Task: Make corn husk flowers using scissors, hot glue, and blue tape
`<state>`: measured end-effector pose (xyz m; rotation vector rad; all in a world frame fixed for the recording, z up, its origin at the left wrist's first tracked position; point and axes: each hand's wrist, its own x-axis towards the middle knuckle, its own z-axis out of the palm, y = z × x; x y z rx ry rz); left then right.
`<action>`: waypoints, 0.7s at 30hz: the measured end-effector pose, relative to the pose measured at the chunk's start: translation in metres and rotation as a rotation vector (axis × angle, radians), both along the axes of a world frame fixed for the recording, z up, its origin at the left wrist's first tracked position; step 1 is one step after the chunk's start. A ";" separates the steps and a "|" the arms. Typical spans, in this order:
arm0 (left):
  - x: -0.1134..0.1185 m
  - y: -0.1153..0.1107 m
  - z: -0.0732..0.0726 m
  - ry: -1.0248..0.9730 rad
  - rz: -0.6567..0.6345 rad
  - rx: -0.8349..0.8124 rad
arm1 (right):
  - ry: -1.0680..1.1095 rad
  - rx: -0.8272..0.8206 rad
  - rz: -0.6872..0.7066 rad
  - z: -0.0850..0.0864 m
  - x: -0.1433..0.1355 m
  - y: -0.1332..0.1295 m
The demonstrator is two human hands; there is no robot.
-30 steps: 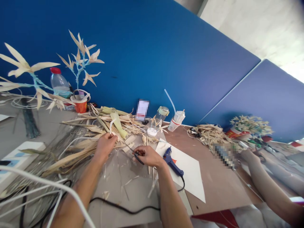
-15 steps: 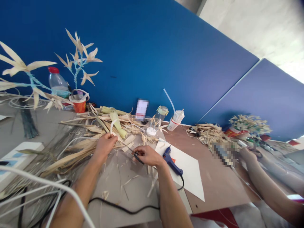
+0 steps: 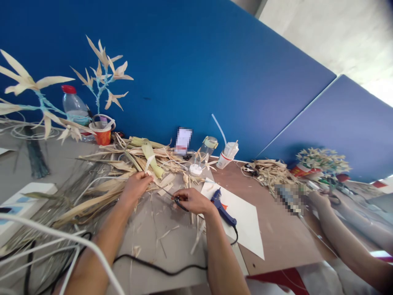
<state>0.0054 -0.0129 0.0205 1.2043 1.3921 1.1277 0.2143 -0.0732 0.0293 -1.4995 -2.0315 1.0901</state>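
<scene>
My left hand [image 3: 138,184] is closed, its fingertips pinching a pale strip of corn husk [image 3: 149,162] that sticks up above them. To its right, my right hand [image 3: 192,200] is wrapped round the black handles of a pair of scissors [image 3: 181,205]. Their narrow blades point up and left toward my left fingertips; whether they touch the strip I cannot tell. Behind my left hand lies a heap of dry corn husks [image 3: 118,166], with a broader yellow-green husk [image 3: 147,151] on top. Small husk scraps lie on the table below my hands.
A blue glue gun [image 3: 223,209] rests on white paper [image 3: 250,229] at right. Behind stand a clear bottle [image 3: 209,145], a phone [image 3: 183,141] and a paper cup [image 3: 225,159]. Husk flowers [image 3: 102,78], a power strip [image 3: 29,205] and cables are at left. Another person's hands [image 3: 321,200] work far right.
The upright husk strip in my left hand has shifted slightly to the right. The scissors have tilted a little in my right hand; otherwise both hands stay nearly in place.
</scene>
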 end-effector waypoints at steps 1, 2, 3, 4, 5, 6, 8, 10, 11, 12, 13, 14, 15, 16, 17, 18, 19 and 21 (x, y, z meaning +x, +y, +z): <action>0.000 0.000 0.001 0.000 -0.007 -0.002 | 0.004 -0.006 -0.002 0.000 0.000 0.000; 0.000 0.000 0.001 0.001 -0.015 -0.005 | 0.007 -0.007 -0.002 0.000 0.000 0.000; 0.000 0.000 0.001 0.002 -0.023 -0.006 | 0.007 -0.004 -0.002 0.000 0.000 0.000; -0.001 0.000 0.000 0.001 -0.028 -0.004 | 0.006 0.003 0.000 -0.001 0.000 0.000; -0.001 0.001 0.000 0.002 -0.031 -0.002 | 0.004 0.010 0.002 -0.001 0.001 -0.001; -0.002 0.001 -0.001 0.005 -0.035 -0.001 | 0.001 0.012 0.007 -0.002 0.001 -0.001; -0.002 0.002 -0.003 0.020 -0.033 -0.001 | -0.005 0.000 0.011 -0.003 0.001 -0.001; -0.003 0.003 -0.005 0.028 -0.015 0.006 | -0.016 -0.015 0.005 -0.003 0.002 -0.001; -0.003 0.004 -0.006 0.028 -0.001 0.013 | -0.022 -0.020 -0.002 -0.003 0.002 -0.001; -0.003 0.004 -0.006 0.027 0.011 0.021 | -0.028 -0.018 -0.010 -0.003 0.002 -0.001; -0.003 0.005 -0.007 0.026 0.022 0.029 | -0.033 -0.008 -0.021 -0.002 0.002 -0.001; -0.003 0.005 -0.007 0.024 0.033 0.036 | -0.038 0.004 -0.033 -0.002 0.002 -0.001; -0.003 0.005 -0.007 0.020 0.042 0.041 | -0.044 0.016 -0.049 -0.001 0.002 -0.001; -0.003 0.005 -0.008 0.013 0.049 0.045 | -0.056 0.033 -0.070 0.000 0.001 -0.001; -0.002 0.005 -0.008 -0.001 0.055 0.046 | -0.080 0.059 -0.100 0.000 0.001 -0.001; -0.001 0.005 -0.008 -0.026 0.054 0.043 | -0.114 0.092 -0.133 0.001 -0.001 0.000; 0.000 0.005 -0.009 -0.061 0.045 0.036 | -0.157 0.131 -0.162 0.001 -0.003 0.000; 0.002 0.005 -0.010 -0.145 -0.003 0.016 | -0.261 0.217 -0.195 0.000 -0.007 0.000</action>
